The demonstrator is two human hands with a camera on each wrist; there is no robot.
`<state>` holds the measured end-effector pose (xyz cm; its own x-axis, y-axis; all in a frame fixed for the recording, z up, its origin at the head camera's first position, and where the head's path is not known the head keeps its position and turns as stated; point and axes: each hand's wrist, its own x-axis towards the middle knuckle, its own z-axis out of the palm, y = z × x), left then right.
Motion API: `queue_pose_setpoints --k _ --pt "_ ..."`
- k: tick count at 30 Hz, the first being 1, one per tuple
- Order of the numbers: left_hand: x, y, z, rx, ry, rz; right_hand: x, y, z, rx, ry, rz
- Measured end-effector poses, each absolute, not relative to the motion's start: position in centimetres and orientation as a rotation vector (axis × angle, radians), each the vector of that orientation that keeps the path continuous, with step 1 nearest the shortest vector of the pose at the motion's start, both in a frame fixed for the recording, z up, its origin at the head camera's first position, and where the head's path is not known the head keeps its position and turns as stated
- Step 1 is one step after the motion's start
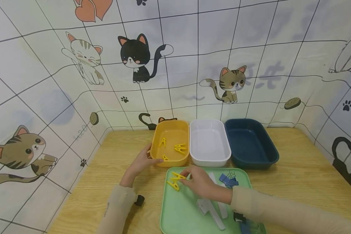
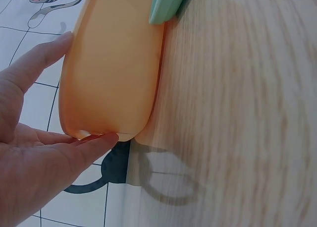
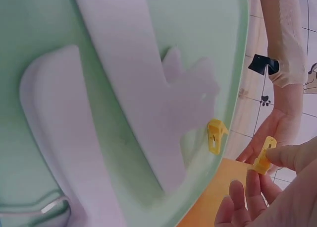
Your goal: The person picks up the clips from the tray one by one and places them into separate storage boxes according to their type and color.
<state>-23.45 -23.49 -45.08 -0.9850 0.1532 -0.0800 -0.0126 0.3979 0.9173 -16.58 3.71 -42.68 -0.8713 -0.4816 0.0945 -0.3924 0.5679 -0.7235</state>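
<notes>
My right hand (image 1: 200, 182) pinches a yellow clothespin (image 3: 265, 156) between thumb and fingertips, over the left part of the green tray (image 1: 175, 214). Just below it on the tray lies another yellow clothespin (image 1: 173, 186), also visible near the tray rim in the right wrist view. My left hand (image 1: 141, 164) grips the yellow bin (image 1: 169, 130) at its left side, thumb at the near rim. In the left wrist view its fingers lie against the end of the bin wall (image 2: 111, 78). Inside the bin are several yellow clothespins (image 1: 180, 148).
A white bin (image 1: 209, 159) and a dark blue bin (image 1: 255, 162) stand right of the yellow one, against the wall. Pale plastic pieces (image 1: 211, 213) and blue binder clips (image 1: 229, 180) lie on the tray. The right forearm hides part of the tray's right side.
</notes>
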Motion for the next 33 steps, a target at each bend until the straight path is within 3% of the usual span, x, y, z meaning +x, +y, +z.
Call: queue_pose_setpoints --k 33 --pt "-23.6 -23.6 -45.2 0.162 2.495 1.655 -21.3 2.3 -39.2 -0.625 2.774 -1.206"
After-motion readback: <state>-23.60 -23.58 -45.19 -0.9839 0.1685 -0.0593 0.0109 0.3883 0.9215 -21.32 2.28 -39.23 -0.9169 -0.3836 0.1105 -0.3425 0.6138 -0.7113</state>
